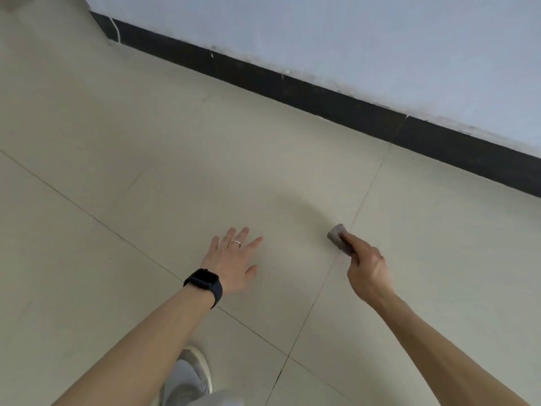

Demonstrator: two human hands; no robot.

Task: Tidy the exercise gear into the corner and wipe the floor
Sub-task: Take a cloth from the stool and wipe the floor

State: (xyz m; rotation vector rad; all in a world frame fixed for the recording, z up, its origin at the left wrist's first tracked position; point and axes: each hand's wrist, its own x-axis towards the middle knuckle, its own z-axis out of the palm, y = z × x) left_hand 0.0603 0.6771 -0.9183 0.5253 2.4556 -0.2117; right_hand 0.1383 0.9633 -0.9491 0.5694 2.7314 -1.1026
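Grey wiping pad lies on the tiled floor, just beside a grout line and near the black skirting. Its long axis runs up-left from the fingers, free end toward the wall. Right hand grips its near end. Left hand is palm down with fingers spread, holding nothing; floor contact unclear.

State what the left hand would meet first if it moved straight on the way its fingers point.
Only bare floor tiles lie ahead of the left hand; the first obstacle would likely be the black skirting board.
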